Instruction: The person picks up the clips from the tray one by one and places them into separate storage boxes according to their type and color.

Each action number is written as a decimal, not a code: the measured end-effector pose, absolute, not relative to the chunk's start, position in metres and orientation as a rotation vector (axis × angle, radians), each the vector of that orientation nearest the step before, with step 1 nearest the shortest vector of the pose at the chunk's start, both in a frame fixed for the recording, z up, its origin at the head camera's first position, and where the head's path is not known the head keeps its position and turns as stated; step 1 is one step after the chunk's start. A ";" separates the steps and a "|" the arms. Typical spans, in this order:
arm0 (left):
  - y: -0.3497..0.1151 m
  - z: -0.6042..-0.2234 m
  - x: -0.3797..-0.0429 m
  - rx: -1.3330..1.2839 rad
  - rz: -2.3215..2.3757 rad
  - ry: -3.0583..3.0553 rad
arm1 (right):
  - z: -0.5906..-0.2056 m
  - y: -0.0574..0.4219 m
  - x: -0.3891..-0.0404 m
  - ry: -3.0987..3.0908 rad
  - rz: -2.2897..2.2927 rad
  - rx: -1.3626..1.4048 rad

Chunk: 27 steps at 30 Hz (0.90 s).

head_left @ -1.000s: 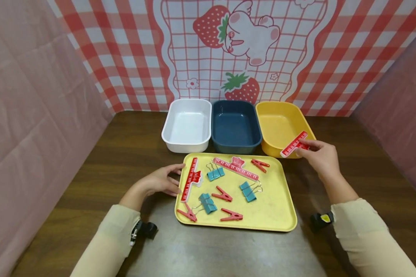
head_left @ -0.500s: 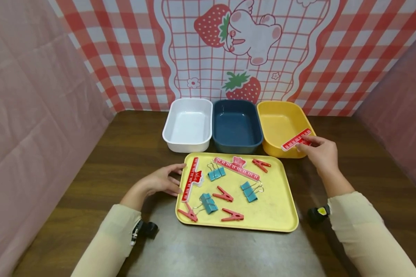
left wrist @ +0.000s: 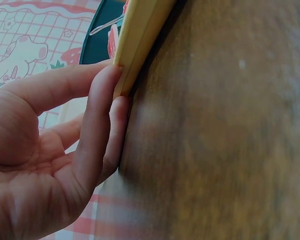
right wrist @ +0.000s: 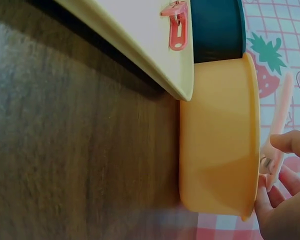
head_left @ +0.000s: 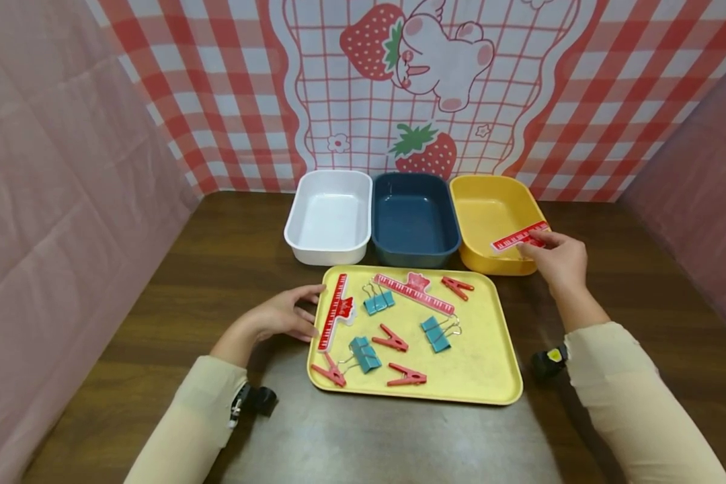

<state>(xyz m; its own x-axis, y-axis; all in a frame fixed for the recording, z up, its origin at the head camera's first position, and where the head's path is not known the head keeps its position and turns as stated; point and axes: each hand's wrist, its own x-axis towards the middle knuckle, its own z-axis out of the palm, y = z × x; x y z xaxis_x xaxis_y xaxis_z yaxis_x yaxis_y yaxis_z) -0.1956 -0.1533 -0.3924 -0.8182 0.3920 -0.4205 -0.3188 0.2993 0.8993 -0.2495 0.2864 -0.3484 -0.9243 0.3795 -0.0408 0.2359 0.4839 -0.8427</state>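
My right hand [head_left: 559,259] pinches a long red clip with a piano-key print [head_left: 520,236] above the near right part of the yellow bin [head_left: 464,228]. In the right wrist view the clip [right wrist: 282,115] appears edge-on beyond the bin's rim. My left hand [head_left: 281,314] touches the left edge of the yellow tray [head_left: 472,366] with its fingertips, fingers loosely bent. On the tray lie two more piano-print clips, a bright red one [head_left: 334,316] at the left and a paler one [head_left: 413,294] at the back, beside teal binder clips [head_left: 366,355] and red clothespins [head_left: 407,374].
A white bin [head_left: 329,225] and a dark blue bin [head_left: 414,222] stand left of the yellow one, side by side behind the tray. A checked cloth [head_left: 230,87] hangs behind them. Pink cloth walls [head_left: 66,202] flank the wooden table [head_left: 175,296].
My right hand has moved slightly forward, carrying the red clip from the yellow bin's near rim to over its inside. The left hand has stayed at the tray's edge.
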 end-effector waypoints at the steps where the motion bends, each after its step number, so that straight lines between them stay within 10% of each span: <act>1: -0.153 -0.392 -0.196 0.066 1.569 1.986 | -0.349 0.287 -0.250 -2.567 1.425 -0.537; 27: -0.152 -0.392 -0.195 0.065 1.571 1.990 | -0.351 0.282 -0.283 -2.560 1.369 -0.619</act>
<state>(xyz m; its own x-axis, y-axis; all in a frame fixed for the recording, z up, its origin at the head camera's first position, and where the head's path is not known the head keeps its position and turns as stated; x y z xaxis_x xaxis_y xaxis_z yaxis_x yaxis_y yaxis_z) -0.1951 -0.1520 -0.3918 -0.8211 0.3893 -0.4174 -0.3156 0.2997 0.9003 -0.2834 0.2818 -0.3506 -0.8987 0.4365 -0.0423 0.2776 0.4916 -0.8254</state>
